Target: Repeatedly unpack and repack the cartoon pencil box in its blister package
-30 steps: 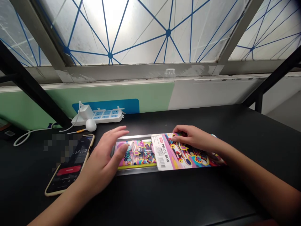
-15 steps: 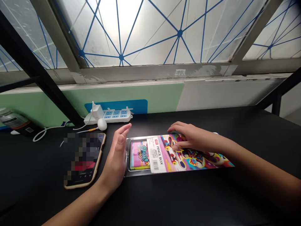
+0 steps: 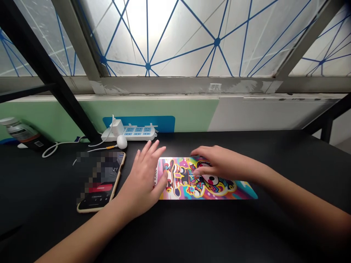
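A colourful printed card [image 3: 178,179] with a skateboarding cartoon figure lies flat on the black desk. Part of a white label strip with the words "PENCIL BOX" shows at its left end, mostly covered by my left hand [image 3: 146,179]. That hand is open, fingers spread, its thumb over the card's left end. My right hand [image 3: 212,160] reaches across from the right, with its fingers at the far edge and its thumb on the printed face, gripping the card. The clear plastic pack is hidden now under the card and my left hand.
A phone [image 3: 117,179] in a beige case lies left of my left hand, partly blurred out. Behind it are a white power strip [image 3: 139,133] with a plug and cable, and a dark bottle [image 3: 26,133] at far left. A black slanted post [image 3: 65,98] rises from the desk.
The printed card has slid left over the clear pack, along with my right hand. My left hand has turned from edge-on to palm down over the left end.
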Available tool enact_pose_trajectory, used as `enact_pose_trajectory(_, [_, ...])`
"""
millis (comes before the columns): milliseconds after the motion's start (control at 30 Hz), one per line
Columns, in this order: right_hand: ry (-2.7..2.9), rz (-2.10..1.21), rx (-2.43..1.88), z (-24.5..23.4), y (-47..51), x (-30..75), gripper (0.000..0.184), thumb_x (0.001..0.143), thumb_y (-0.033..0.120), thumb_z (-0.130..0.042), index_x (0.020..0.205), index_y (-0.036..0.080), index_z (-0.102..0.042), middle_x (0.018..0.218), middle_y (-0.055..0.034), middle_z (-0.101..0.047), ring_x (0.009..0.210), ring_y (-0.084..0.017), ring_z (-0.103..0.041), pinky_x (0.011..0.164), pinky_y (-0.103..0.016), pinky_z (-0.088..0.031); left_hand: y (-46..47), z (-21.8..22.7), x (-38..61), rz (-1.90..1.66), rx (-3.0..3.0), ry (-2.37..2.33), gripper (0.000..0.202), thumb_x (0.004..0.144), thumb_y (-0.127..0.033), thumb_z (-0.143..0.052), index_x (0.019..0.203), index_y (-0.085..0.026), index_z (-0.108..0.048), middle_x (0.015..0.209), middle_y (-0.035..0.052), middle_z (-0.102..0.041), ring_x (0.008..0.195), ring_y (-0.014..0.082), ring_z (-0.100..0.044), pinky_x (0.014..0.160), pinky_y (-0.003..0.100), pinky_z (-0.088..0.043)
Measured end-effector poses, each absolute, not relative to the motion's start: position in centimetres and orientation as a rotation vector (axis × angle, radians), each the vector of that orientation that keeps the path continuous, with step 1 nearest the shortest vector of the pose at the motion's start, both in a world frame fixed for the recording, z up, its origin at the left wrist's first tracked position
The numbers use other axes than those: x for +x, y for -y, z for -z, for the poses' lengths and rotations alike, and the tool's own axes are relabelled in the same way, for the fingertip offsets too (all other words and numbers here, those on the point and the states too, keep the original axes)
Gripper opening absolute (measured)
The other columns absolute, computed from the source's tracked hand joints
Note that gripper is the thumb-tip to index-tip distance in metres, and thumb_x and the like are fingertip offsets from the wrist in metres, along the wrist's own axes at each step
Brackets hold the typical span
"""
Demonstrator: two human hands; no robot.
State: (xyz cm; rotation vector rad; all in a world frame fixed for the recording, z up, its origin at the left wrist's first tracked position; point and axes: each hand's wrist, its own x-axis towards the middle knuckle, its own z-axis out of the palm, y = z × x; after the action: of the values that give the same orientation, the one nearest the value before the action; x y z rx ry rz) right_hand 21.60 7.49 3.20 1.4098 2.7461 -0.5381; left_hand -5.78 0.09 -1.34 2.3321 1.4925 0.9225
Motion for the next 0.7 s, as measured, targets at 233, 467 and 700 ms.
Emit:
enact_pose_trajectory(233, [-2.723,0.837,1.823,-0.2,-6.2,26.0,0.051,0.076,0.066,-0.073,0.103,0.023,-0.065,0.100,-0.0075,-0.074,0.084,-0.026,-0.068,0.070,-0.037,-0.053,-0.8,2.2,-6.3,-0.600,2.348,-1.561,0.062,0.101,-0.041,-0.048,0.156,-0.020,-0.030,0.162,0.0175,-0.038,0.153,0.0344,-0.028,0.120,0.062,-0.031])
enact_pose_trajectory(467, [-3.230,0.150,1.734,-0.8,-3.8,25.2,0.043,0.080,0.062,-0.074,0.088,0.025,-0.054,0.091,-0.0066,-0.071,0.074,-0.024,-0.066,0.064,-0.036,-0.051,-1.2,0.3,-7.4,-0.995,2.683,-1.513,0.037,0.094,-0.033,-0.068,0.128,-0.023,-0.056,0.123,0.0102,-0.066,0.116,0.0300,-0.058,0.103,0.051,-0.048])
enact_pose_trajectory(700, [-3.380,-0.523,1.345,-1.2,-0.8,24.4,0.011,0.096,0.018,-0.054,0.088,0.026,-0.054,0.121,-0.0105,-0.073,0.096,-0.027,-0.071,0.079,-0.041,-0.056,0.5,-0.8,-7.0,-0.914,3.089,-1.337,0.013,0.096,-0.011,-0.057,0.088,-0.021,-0.054,0.129,0.0110,-0.067,0.119,0.0287,-0.062,0.114,0.057,-0.034])
